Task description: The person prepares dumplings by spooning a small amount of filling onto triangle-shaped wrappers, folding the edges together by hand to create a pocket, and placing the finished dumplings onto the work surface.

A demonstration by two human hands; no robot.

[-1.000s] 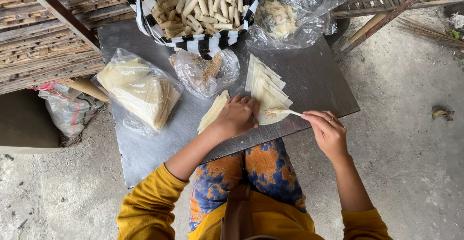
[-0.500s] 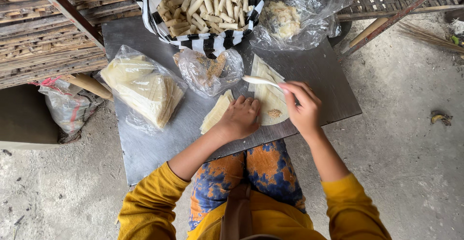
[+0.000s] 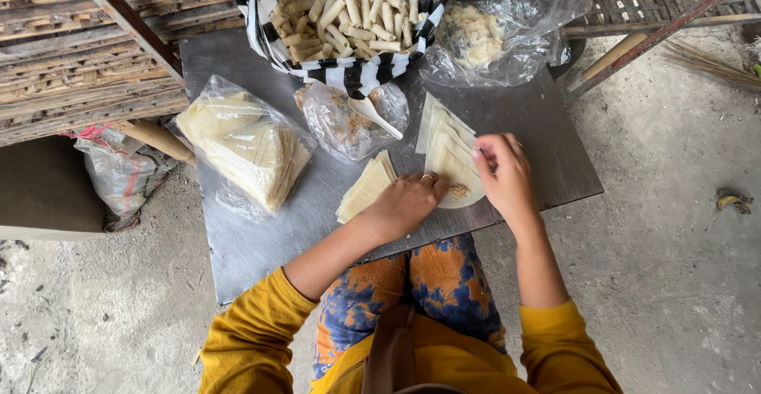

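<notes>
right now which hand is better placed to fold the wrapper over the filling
Probably the right hand: its fingers sit at the upper edge of the top wrapper, beside the filling. The left hand lies flat on the wrapper's near corner, pinning it to the metal table.

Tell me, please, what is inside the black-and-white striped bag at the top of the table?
The striped bag is open and holds a heap of pale rolled pastry sticks, lying in all directions. Only the top layer shows; whatever lies deeper or at the bottom is covered by them.
</notes>
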